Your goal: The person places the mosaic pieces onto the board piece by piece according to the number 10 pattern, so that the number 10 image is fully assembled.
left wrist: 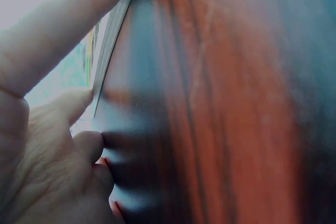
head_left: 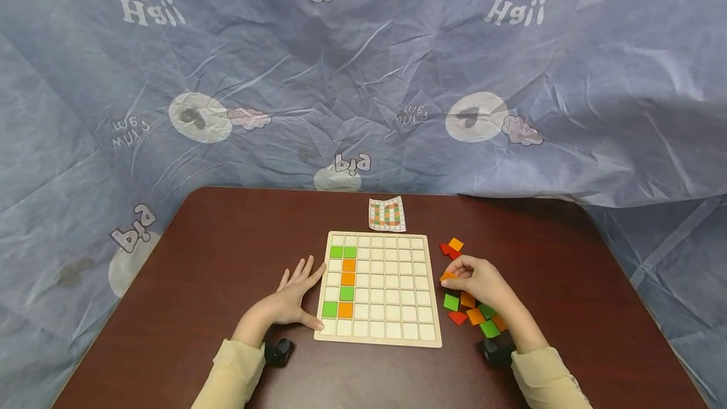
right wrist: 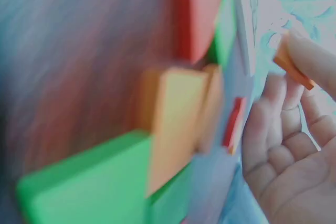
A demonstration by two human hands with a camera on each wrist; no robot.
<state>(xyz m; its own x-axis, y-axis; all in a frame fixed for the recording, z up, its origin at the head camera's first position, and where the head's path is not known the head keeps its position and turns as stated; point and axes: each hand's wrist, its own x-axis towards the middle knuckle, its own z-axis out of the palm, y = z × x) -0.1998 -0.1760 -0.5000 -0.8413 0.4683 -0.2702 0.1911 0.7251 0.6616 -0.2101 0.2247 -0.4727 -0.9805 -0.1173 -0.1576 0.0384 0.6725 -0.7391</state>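
Note:
A pale wooden grid board (head_left: 392, 341) lies on the table, with several green and orange square tiles set in its two left columns. My left hand (head_left: 289, 300) is spread along the board's left edge, thumb at the near corner and fingertips farther up the side. Between the thumb and fingers of my right hand (head_left: 479, 279) an orange tile (right wrist: 294, 69) is pinched, just right of the board. Around and under that hand lie loose tiles: a green square (head_left: 451, 302), a red piece (head_left: 457, 318) and several other orange and green ones.
Behind the board lies a small paper card (head_left: 387, 214) printed with a coloured grid pattern. A loose orange tile (head_left: 455, 244) sits with red pieces (head_left: 445, 249) beyond my right hand. A blue patterned cloth (head_left: 352, 81) hangs behind the dark wooden table (head_left: 250, 226).

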